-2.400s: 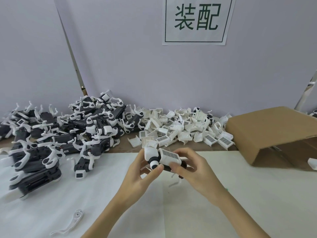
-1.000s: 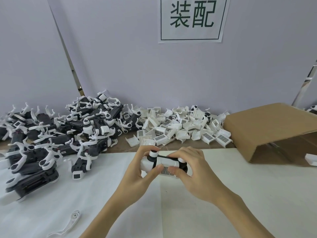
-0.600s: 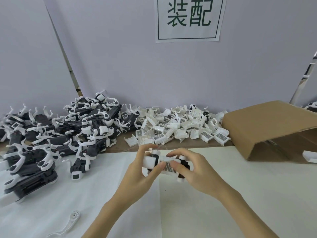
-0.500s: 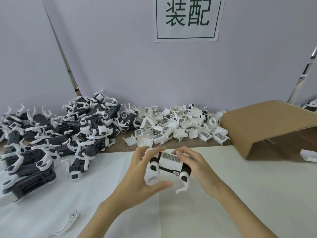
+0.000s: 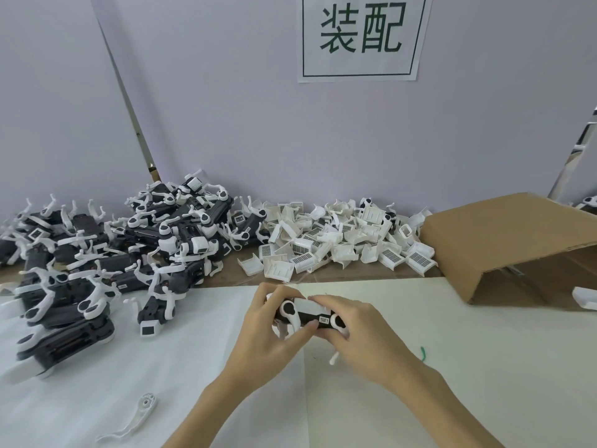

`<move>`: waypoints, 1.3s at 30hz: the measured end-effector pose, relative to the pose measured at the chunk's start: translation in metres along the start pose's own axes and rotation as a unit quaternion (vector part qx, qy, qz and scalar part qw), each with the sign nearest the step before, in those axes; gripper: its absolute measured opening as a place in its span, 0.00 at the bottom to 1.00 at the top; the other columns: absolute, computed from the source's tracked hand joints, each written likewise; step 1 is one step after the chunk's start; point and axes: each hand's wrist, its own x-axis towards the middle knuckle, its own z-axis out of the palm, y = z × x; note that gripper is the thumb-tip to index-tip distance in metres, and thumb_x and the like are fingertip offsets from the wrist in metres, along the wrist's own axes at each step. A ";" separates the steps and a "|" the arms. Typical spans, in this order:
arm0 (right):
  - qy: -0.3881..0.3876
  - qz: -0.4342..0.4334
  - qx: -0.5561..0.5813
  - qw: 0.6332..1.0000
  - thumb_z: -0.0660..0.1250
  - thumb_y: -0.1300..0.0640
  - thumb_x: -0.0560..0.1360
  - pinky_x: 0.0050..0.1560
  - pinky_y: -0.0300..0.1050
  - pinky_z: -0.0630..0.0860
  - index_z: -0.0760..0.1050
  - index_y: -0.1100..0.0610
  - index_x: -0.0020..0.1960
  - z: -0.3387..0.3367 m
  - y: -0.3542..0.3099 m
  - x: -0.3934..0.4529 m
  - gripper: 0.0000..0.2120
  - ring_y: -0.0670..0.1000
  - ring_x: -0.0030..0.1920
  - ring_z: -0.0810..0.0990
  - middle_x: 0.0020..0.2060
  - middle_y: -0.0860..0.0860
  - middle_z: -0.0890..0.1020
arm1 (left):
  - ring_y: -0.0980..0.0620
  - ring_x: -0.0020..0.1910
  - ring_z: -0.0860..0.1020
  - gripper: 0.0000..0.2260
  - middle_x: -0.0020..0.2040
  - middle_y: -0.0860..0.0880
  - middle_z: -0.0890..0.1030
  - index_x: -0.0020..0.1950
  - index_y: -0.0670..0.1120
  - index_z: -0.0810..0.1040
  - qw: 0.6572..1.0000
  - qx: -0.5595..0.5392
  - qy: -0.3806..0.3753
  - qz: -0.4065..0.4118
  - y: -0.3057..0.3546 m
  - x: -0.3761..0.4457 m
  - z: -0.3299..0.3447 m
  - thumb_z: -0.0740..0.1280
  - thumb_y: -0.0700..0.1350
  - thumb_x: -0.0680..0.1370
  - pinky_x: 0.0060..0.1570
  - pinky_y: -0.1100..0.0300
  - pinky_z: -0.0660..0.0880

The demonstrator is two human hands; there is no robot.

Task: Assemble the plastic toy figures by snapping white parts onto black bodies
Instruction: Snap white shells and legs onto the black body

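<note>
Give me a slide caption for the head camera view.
Both hands grip one toy figure over the white sheet, beside piles of parts.

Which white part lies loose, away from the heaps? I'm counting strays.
The long curved white arm piece lying alone on the white sheet, bottom left.

1. The toy figure (image 5: 305, 313) is partly hidden by the fingers (image 5: 326, 300) of both hands; its label is too small to read.
2. The cardboard box (image 5: 517, 240) is cut off at the right edge; a white part (image 5: 585, 297) beside it too.
</note>
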 end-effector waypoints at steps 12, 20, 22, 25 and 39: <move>0.103 -0.104 -0.062 0.987 0.74 0.53 0.78 0.69 0.38 0.69 0.70 0.45 0.75 0.003 0.001 -0.001 0.28 0.43 0.69 0.72 0.69 0.39 0.74 | 0.57 0.40 0.80 0.21 0.44 0.54 0.83 0.69 0.61 0.73 0.980 -0.171 -0.019 -0.100 0.012 0.005 -0.012 0.75 0.55 0.79 0.39 0.65 0.76; 0.023 -0.055 -0.013 0.998 0.73 0.44 0.77 0.61 0.43 0.72 0.76 0.47 0.64 -0.001 0.009 0.000 0.18 0.43 0.60 0.74 0.56 0.36 0.75 | 0.51 0.75 0.72 0.25 0.73 0.55 0.73 0.69 0.52 0.72 0.995 -0.020 -0.075 0.062 -0.006 0.007 -0.021 0.78 0.52 0.77 0.68 0.63 0.72; 0.055 -0.084 -0.069 0.993 0.75 0.45 0.75 0.65 0.42 0.69 0.75 0.47 0.66 0.002 0.010 0.002 0.21 0.41 0.63 0.70 0.59 0.37 0.73 | 0.52 0.73 0.72 0.26 0.70 0.58 0.73 0.70 0.54 0.72 0.999 -0.015 -0.020 0.029 -0.008 0.007 -0.016 0.77 0.56 0.76 0.71 0.59 0.71; 0.078 -0.116 -0.133 0.981 0.73 0.42 0.75 0.66 0.42 0.66 0.73 0.47 0.67 0.007 0.011 0.001 0.24 0.45 0.65 0.71 0.62 0.39 0.72 | 0.54 0.67 0.77 0.19 0.64 0.60 0.78 0.66 0.56 0.75 1.000 -0.005 0.002 0.001 -0.009 0.008 -0.012 0.75 0.55 0.78 0.68 0.53 0.74; 0.142 -0.133 -0.160 0.968 0.60 0.41 0.85 0.66 0.45 0.66 0.78 0.51 0.62 -0.005 0.007 0.005 0.16 0.45 0.56 0.75 0.54 0.41 0.78 | 0.55 0.63 0.81 0.15 0.59 0.59 0.84 0.67 0.57 0.78 0.999 -0.022 0.034 0.036 0.004 0.003 -0.004 0.72 0.50 0.80 0.59 0.71 0.71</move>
